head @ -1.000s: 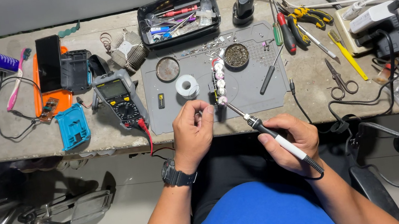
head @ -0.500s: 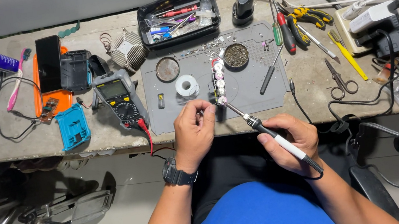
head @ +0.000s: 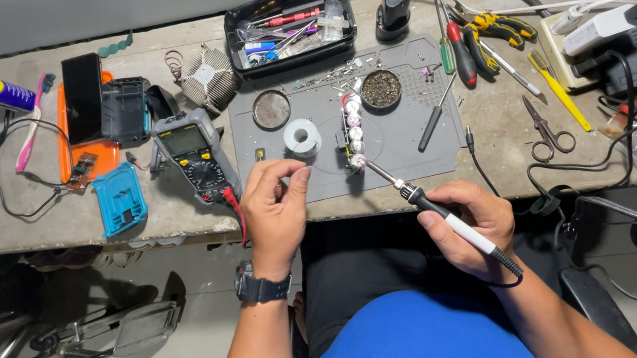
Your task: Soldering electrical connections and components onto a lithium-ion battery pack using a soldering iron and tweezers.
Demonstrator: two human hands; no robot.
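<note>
At the centre of the frame, the right hand (head: 473,227) grips a soldering iron (head: 446,215) by its black and white handle, fingers wrapped closed around it, with the metal tip angled up and left to the lower end of a battery pack (head: 352,130); whether the tip actually touches it cannot be told. The pack, a short row of white-ended cells, lies upright in the frame on a grey mat (head: 406,145) on the worktop (head: 498,144). The left hand (head: 277,210) hovers just left of the pack, its fingers pinched together as if on something thin; what they hold is too small to tell. A roll of white tape (head: 301,135) sits above that hand, a multimeter (head: 192,151) to its left. The iron looks light and stiff, best held on the insulated grip well back from the hot tip; its cord trails from the rear. The pack seems dense, rigid and heat-sensitive, best steadied by its sides.
</note>
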